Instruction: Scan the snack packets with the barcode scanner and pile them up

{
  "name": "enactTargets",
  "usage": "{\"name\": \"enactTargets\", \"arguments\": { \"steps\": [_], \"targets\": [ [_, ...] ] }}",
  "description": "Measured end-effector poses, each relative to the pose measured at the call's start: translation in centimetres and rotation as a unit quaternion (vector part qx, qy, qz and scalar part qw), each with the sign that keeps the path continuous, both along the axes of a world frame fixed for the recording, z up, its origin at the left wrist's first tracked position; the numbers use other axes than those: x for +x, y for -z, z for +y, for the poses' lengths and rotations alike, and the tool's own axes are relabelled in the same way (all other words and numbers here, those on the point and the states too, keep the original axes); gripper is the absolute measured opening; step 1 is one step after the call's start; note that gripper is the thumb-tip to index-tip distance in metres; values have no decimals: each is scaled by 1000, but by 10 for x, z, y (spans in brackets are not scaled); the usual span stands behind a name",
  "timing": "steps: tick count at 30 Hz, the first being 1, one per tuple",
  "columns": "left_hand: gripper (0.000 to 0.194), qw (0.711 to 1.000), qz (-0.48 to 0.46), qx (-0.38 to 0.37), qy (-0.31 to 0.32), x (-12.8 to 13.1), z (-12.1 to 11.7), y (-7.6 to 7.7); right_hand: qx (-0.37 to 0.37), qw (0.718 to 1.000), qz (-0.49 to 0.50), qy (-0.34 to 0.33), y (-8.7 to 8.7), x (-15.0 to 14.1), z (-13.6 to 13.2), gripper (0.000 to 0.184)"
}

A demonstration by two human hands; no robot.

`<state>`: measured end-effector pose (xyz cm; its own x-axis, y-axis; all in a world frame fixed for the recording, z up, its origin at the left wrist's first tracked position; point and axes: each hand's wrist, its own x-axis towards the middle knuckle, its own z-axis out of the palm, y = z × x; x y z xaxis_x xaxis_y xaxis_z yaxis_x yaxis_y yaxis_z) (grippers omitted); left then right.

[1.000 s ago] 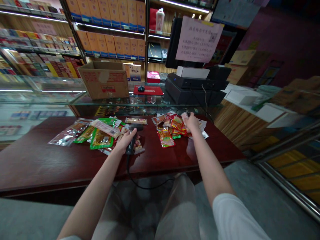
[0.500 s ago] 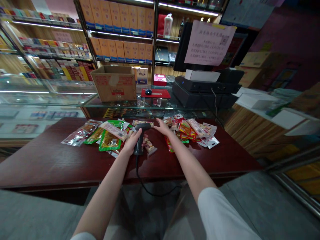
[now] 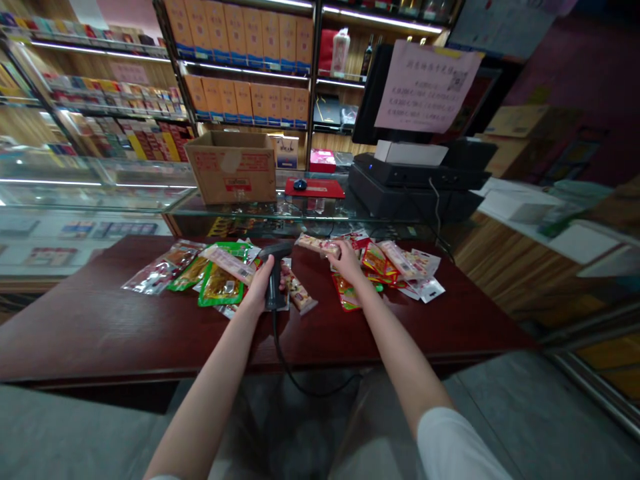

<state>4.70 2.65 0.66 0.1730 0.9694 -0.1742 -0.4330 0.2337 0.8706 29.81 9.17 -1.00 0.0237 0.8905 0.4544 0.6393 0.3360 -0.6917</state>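
Observation:
My left hand (image 3: 261, 283) is wrapped round the handle of a black barcode scanner (image 3: 273, 287), whose cable hangs down over the table's front edge. In my right hand (image 3: 346, 261) is the right end of a wrapped snack bar (image 3: 315, 245), raised near the right-hand pile. Another wrapped bar (image 3: 300, 293) lies just right of the scanner. Beside my left hand, green-edged snack packets (image 3: 223, 281) and a clear bag (image 3: 163, 268) form the left pile. Red and orange snack packets (image 3: 379, 260) lie next to my right hand, with white-backed ones at their right.
The dark red table (image 3: 125, 333) meets a glass counter (image 3: 175, 212) at the back. On that counter stand a cardboard box (image 3: 235, 170), a mouse (image 3: 300, 185) on a red mat (image 3: 325, 189), and a black cash register (image 3: 410, 190) under a monitor with a paper sign (image 3: 427, 87).
My right hand has closed on the snack bar, which has moved right from behind the scanner toward the right pile. The scanner in my left hand has shifted slightly left.

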Motion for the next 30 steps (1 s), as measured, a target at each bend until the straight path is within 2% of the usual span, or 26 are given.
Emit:
{"name": "enactTargets", "arguments": {
  "steps": [3,6,8,11,14,17,22,27,30],
  "targets": [
    [46,1000,-16,-2,-9,7,0,-3,29,996,88,21,-10,32,-24,32],
    [51,999,15,1,37,20,-3,-10,34,984,168,52,-16,53,-47,30],
    [55,997,47,15,64,31,-4,-17,38,978,174,106,-17,61,-58,29],
    [58,990,84,48,101,49,-5,-28,85,968,135,196,-14,65,-66,37],
    [59,981,100,90,143,61,-3,-32,118,958,119,234,-8,67,-67,40],
    [61,972,96,118,180,67,-3,-30,94,956,145,237,-4,69,-65,40],
    [65,956,95,117,252,77,-11,-21,-22,965,221,142,1,69,-63,50],
    [62,952,122,128,250,92,-19,-15,-11,958,227,174,5,65,-60,48],
    [61,951,126,136,249,95,-18,-11,-36,956,229,177,6,64,-58,49]
  ]
}}
